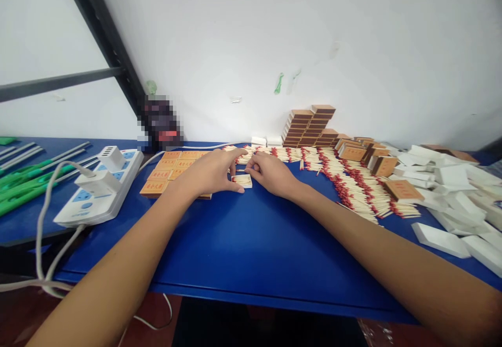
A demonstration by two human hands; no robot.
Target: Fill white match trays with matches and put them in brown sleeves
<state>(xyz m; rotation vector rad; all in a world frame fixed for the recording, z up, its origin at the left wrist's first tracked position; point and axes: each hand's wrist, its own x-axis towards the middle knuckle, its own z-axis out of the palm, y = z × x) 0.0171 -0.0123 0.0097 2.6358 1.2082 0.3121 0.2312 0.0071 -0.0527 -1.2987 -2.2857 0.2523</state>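
A small white matchbox tray with matches inside lies on the blue table. My left hand curves around its left end, thumb at the near edge and a fingertip at the far edge, the index finger stretched out above. Just behind the tray's right end is my right hand, its fingers curled into a pinch; whatever they hold is hidden. Beyond both hands runs a band of loose red-tipped matches. Orange-labelled matchboxes lie in rows beside my left hand, partly covered by it.
Brown matchboxes stand stacked against the wall. More matches, scattered matchboxes and a heap of white trays spread to the right. A power strip with cables and green-handled tools lie left.
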